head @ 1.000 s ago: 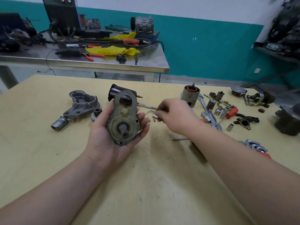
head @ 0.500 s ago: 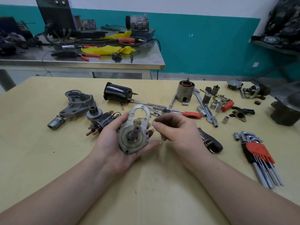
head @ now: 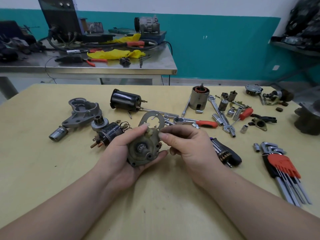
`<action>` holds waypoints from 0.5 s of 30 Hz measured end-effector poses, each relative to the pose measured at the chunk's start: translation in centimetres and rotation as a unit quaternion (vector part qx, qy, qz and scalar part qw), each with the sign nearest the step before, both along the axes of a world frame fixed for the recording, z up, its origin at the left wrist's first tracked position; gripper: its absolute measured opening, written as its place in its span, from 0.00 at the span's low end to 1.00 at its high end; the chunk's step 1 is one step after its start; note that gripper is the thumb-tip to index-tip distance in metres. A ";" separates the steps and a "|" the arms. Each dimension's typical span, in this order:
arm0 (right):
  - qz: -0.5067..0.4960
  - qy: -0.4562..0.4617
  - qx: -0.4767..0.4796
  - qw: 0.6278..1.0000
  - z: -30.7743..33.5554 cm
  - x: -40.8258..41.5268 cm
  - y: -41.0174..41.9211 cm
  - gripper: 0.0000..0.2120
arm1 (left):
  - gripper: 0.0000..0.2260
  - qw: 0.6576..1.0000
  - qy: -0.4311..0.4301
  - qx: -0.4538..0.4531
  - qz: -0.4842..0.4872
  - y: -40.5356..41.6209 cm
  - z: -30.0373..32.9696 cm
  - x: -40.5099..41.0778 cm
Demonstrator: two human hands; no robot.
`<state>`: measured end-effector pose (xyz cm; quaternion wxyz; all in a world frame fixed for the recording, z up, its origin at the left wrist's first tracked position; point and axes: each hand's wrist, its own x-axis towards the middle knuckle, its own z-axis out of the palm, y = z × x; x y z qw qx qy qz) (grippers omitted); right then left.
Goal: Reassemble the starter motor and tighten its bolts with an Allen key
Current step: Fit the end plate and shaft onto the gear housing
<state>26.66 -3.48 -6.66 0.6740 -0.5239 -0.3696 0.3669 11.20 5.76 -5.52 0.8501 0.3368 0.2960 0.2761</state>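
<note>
— What have you got in your left hand (head: 121, 153)?

— The gear housing (head: 144, 146) of the starter. My fingers are curled under it and my thumb presses near its top, so I'm gripping it above the middle of the table (head: 52, 170), nearer my edge than the far one. Its long axis runs away from me: the round end with the toothed shaft sits in my palm, the ring-shaped end points toward the far edge. The shaft faces up at me.

— And the right hand (head: 188, 144)?

— Just beside the housing, thumb and forefinger pinched together at its right rim. Whether something small sits between them, I cannot tell.

— What lies around?

— Toward the left edge, a grey nose casting (head: 81, 113) and a socket (head: 58, 134); behind my left hand the solenoid (head: 109, 134) and a black motor can (head: 125, 102). Right of centre, the armature (head: 199, 99) stands upright and a red-handled ratchet (head: 195, 122) lies flat. Near the right edge, the Allen key set (head: 284, 170).
</note>
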 end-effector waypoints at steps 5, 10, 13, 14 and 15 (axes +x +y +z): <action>-0.014 -0.017 -0.003 1.000 0.4 0.0 -0.3 0.09 | 0.22 1.000 -0.013 0.013 -0.013 -0.5 0.0 -0.1; -0.030 -0.030 -0.006 0.999 0.6 -0.1 -0.6 0.08 | 0.16 0.999 -0.010 0.040 -0.025 -0.6 0.0 -0.2; -0.051 -0.065 -0.012 0.997 0.5 0.1 -0.7 0.06 | 0.14 0.998 -0.008 0.061 -0.028 -0.8 0.1 -0.1; -0.060 -0.078 -0.014 0.995 0.5 0.1 -0.7 0.06 | 0.14 0.997 -0.008 0.073 -0.030 -0.9 0.0 -0.1; -0.070 -0.093 -0.015 0.993 0.4 0.1 -0.7 0.06 | 0.13 0.996 -0.009 0.082 -0.029 -0.9 -0.1 0.0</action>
